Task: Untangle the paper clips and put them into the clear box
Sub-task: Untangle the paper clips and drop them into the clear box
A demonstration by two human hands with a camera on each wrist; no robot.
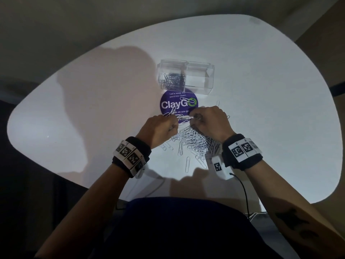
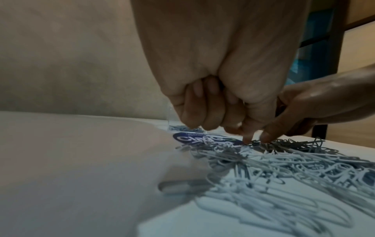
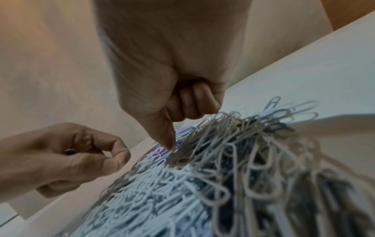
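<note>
Both hands work the paper clips [image 1: 194, 139] on the counter [image 1: 261, 90]; left hand [image 1: 158, 128] and right hand [image 1: 209, 122] each pinch springy, snagging wire; grip single loops.

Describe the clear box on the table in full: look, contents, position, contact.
The clear box is a transparent, plastic-looking container with two side-by-side compartments, open on top. The left compartment holds a small heap of paper clips; the right looks empty. It stands upright on the white table, just beyond the round purple sticker, its near edge overlapping it. Neither hand touches it.
</note>
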